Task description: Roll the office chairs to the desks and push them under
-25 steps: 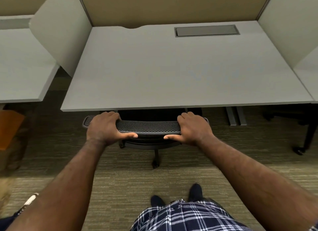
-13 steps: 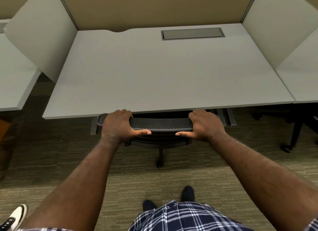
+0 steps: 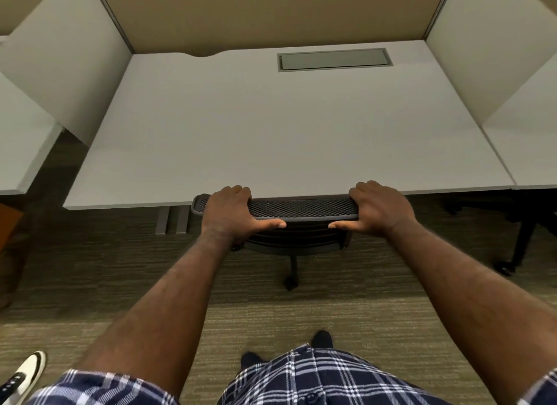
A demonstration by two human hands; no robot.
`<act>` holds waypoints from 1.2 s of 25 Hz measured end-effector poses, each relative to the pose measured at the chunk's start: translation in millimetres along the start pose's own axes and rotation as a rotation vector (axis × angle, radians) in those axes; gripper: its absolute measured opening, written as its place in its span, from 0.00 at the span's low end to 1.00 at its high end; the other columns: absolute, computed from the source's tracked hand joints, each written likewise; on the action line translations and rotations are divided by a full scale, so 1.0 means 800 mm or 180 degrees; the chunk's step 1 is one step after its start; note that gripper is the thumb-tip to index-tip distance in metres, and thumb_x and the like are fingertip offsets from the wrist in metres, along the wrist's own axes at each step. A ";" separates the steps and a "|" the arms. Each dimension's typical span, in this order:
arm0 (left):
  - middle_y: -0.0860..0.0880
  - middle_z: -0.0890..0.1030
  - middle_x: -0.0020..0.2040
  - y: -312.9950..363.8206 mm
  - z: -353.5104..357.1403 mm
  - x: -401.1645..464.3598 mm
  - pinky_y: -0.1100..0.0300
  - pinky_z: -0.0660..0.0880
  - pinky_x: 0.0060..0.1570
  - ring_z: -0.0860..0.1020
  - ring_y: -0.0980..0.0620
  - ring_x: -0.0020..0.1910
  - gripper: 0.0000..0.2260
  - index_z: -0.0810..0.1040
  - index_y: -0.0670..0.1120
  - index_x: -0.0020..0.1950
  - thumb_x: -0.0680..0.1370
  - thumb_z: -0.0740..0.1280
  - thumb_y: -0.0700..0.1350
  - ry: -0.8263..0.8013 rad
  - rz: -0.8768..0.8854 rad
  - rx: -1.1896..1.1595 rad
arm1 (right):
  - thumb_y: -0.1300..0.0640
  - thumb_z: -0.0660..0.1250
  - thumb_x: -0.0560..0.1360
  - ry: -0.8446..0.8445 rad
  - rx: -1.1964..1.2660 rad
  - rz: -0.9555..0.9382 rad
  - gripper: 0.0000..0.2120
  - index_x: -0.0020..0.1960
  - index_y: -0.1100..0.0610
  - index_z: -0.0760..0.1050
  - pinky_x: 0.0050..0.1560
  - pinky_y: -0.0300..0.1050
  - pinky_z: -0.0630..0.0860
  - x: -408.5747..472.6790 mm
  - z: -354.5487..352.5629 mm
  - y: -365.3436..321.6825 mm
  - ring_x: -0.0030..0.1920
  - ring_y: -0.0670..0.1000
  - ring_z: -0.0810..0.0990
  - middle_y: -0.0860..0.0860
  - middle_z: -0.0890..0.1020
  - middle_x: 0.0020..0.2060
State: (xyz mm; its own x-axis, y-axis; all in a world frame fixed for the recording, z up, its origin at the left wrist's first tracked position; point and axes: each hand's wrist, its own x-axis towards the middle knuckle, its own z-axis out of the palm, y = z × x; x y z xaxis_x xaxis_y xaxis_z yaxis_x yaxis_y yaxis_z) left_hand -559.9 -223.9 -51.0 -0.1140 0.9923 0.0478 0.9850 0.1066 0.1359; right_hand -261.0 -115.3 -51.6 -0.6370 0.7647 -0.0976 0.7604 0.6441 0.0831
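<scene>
A plaid shirt [image 3: 316, 377] and dark shoes [image 3: 322, 338] are seen nearest, on striped carpet [image 3: 271, 308]. Beyond them, the mesh backrest [image 3: 301, 208] of the office chair [image 3: 295, 238] is gripped at both ends: the left hand [image 3: 233, 214] is curled over its left end and the right hand [image 3: 379, 211] over its right end, thumbs pointed toward each other along the near edge. The chair's seat is hidden beneath the worktop [image 3: 271, 133], whose front edge is met by the backrest top. Beyond the hands, a cable hatch [image 3: 333, 59] is set into the worktop's far side, backed by partition panels [image 3: 271, 12].
</scene>
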 end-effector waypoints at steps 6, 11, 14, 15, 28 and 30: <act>0.52 0.70 0.34 0.029 0.003 0.015 0.55 0.66 0.35 0.69 0.51 0.35 0.42 0.72 0.48 0.39 0.58 0.50 0.87 0.0067 -0.0127 0.0048 | 0.14 0.37 0.59 -0.0062 0.0059 -0.0045 0.48 0.49 0.51 0.71 0.42 0.51 0.76 0.010 -0.003 0.038 0.44 0.50 0.70 0.48 0.74 0.44; 0.52 0.71 0.36 0.033 0.007 0.016 0.55 0.66 0.37 0.70 0.51 0.36 0.41 0.71 0.49 0.41 0.58 0.50 0.87 0.0038 -0.0153 0.0093 | 0.14 0.36 0.60 0.0025 0.0033 -0.0092 0.48 0.47 0.52 0.72 0.39 0.48 0.71 0.007 0.001 0.042 0.42 0.49 0.66 0.49 0.75 0.43; 0.52 0.71 0.37 0.032 0.007 0.017 0.54 0.66 0.38 0.70 0.52 0.37 0.41 0.70 0.51 0.42 0.58 0.50 0.87 -0.0020 -0.0141 0.0023 | 0.14 0.35 0.60 0.0069 0.0040 -0.0097 0.48 0.47 0.52 0.72 0.38 0.46 0.67 0.005 0.000 0.042 0.42 0.49 0.66 0.49 0.75 0.43; 0.52 0.70 0.38 0.032 0.005 0.016 0.54 0.66 0.39 0.69 0.51 0.38 0.41 0.69 0.51 0.42 0.58 0.50 0.87 -0.0059 -0.0140 0.0025 | 0.14 0.36 0.60 0.0057 0.0036 -0.0095 0.48 0.47 0.52 0.72 0.38 0.46 0.66 0.004 -0.002 0.040 0.42 0.49 0.66 0.49 0.75 0.43; 0.55 0.79 0.47 0.077 -0.018 0.050 0.56 0.69 0.43 0.76 0.52 0.48 0.42 0.78 0.53 0.52 0.60 0.51 0.85 -0.0068 0.0416 -0.0544 | 0.24 0.47 0.73 0.0675 0.0232 0.0546 0.44 0.70 0.58 0.69 0.68 0.59 0.64 -0.076 0.009 0.019 0.65 0.58 0.72 0.57 0.74 0.66; 0.55 0.79 0.49 0.117 -0.021 0.070 0.56 0.68 0.44 0.76 0.52 0.50 0.42 0.77 0.53 0.53 0.60 0.51 0.85 -0.0170 0.0692 -0.0506 | 0.26 0.51 0.74 0.0866 0.0338 0.0860 0.42 0.71 0.59 0.69 0.69 0.60 0.63 -0.095 0.011 0.030 0.66 0.59 0.72 0.58 0.74 0.66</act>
